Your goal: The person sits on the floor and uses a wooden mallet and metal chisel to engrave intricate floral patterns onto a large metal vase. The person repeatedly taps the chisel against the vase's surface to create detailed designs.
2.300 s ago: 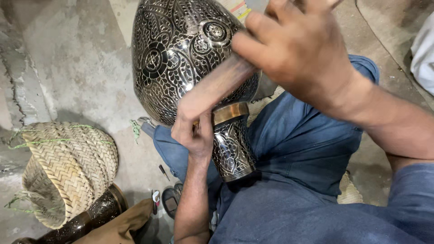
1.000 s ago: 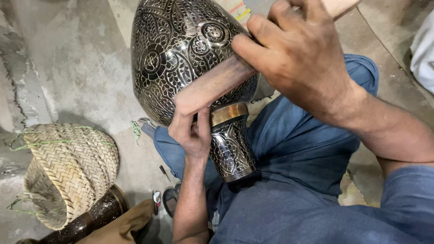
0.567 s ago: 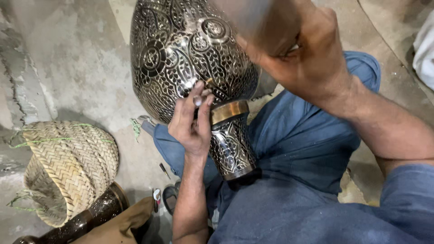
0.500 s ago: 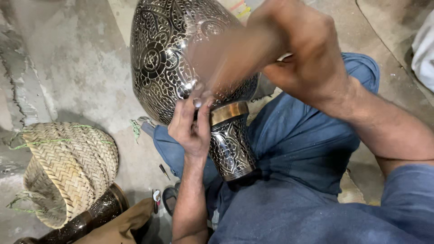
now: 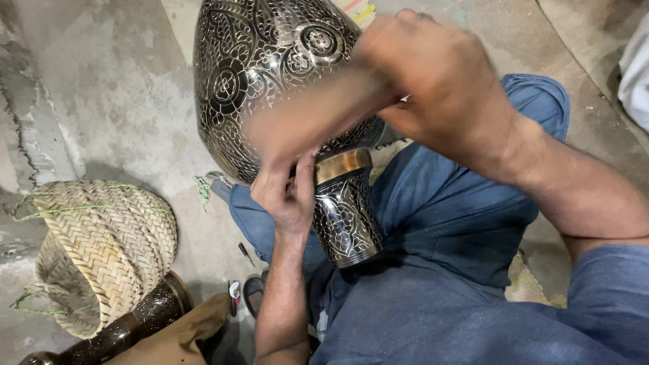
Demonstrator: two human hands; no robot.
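Your hands at the engraved metal vase (image 5: 270,74)

Your right hand (image 5: 439,94) is clenched around a blurred wooden mallet (image 5: 304,122); your left hand (image 5: 287,196) pinches something small against the vase.

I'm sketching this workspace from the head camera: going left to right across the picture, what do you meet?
Woven basket → dark engraved metal piece lying on the floor → left hand at the neck of the engraved vase → right hand, blurred, gripping a wooden tool → white cloth.
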